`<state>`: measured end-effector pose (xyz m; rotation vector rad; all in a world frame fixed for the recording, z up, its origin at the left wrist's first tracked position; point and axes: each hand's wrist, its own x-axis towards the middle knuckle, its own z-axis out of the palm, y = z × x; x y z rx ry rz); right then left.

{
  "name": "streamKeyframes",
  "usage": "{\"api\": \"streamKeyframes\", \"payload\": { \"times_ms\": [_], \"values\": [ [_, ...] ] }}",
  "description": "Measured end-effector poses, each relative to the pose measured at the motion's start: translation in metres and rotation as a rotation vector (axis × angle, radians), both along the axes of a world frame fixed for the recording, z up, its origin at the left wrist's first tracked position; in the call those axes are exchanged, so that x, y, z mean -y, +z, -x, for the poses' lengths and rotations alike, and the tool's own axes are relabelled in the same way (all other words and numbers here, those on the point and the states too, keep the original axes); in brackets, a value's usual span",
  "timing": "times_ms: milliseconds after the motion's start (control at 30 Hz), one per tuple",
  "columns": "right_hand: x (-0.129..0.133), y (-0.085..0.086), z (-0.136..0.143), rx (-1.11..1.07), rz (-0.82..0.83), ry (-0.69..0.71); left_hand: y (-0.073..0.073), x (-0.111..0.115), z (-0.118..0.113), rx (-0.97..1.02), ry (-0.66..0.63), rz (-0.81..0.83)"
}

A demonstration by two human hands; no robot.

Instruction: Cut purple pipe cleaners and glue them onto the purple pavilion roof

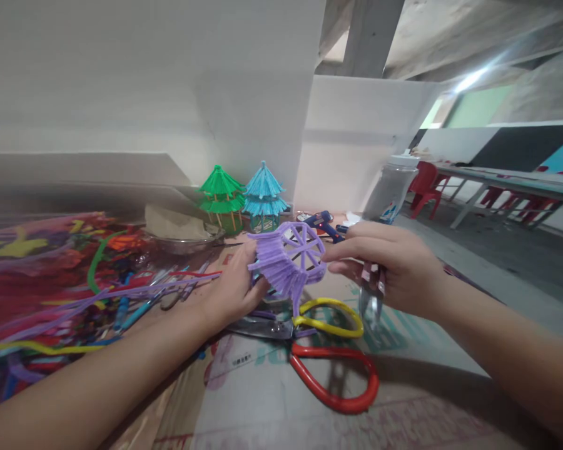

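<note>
My left hand [237, 281] holds a purple pipe-cleaner roof piece [279, 265] by its left side. The piece has a spoked ring facing right and a skirt of close-set strips. My right hand [389, 262] is beside the ring, fingertips at its right edge; whether they touch it I cannot tell. A shiny metal tool [371, 297], its kind blurred, hangs down from that hand's curled fingers. Below the piece lie large scissors [335, 375], one handle loop yellow, the other red. A purple strip hangs down from the piece to the scissors' pivot.
Behind stand a green pagoda model [221, 197] and a blue pagoda model [264, 197]. A dark blue glue gun [326, 222] lies right of them, near a clear bottle [394, 187]. Coloured pipe cleaners [94, 294] pile up at left. Printed cardboard [244, 400] covers the table.
</note>
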<state>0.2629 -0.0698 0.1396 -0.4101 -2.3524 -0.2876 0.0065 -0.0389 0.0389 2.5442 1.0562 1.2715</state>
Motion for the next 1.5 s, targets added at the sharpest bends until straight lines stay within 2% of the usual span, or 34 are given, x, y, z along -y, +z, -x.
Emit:
{"api": "streamKeyframes", "payload": {
  "times_ms": [133, 300, 400, 667, 833, 933, 1167, 1367, 1433, 1500],
  "values": [
    [-0.012, -0.002, -0.006, -0.029, 0.136, -0.067, -0.001, -0.002, -0.001, 0.035, -0.020, -0.002],
    [-0.029, -0.009, -0.011, -0.060, 0.370, -0.064, -0.003, -0.005, 0.000, 0.052, 0.002, 0.008],
    [-0.032, -0.011, -0.011, -0.074, 0.440, -0.069, -0.003, -0.005, 0.000, 0.059, 0.001, 0.052],
    [-0.029, -0.002, -0.016, -0.045, 0.246, -0.245, -0.014, -0.010, 0.006, 0.050, 0.049, 0.072],
    [-0.030, -0.006, -0.014, -0.052, 0.294, -0.251, -0.013, -0.010, 0.004, 0.016, 0.103, 0.090],
    [-0.025, -0.005, -0.012, -0.003, 0.282, -0.237, -0.009, -0.010, 0.002, 0.015, 0.081, 0.086],
    [-0.014, 0.000, -0.010, 0.137, 0.212, -0.119, -0.009, -0.010, 0.001, -0.007, 0.073, 0.070],
    [-0.020, -0.007, -0.011, 0.093, 0.133, -0.242, -0.009, -0.010, 0.000, 0.004, 0.053, 0.063],
    [-0.021, -0.009, -0.009, 0.042, 0.160, -0.265, -0.008, -0.010, -0.001, 0.011, 0.042, 0.066],
    [-0.018, -0.011, -0.004, -0.043, 0.267, -0.261, -0.007, -0.008, -0.002, 0.005, 0.038, 0.068]
  ]
}}
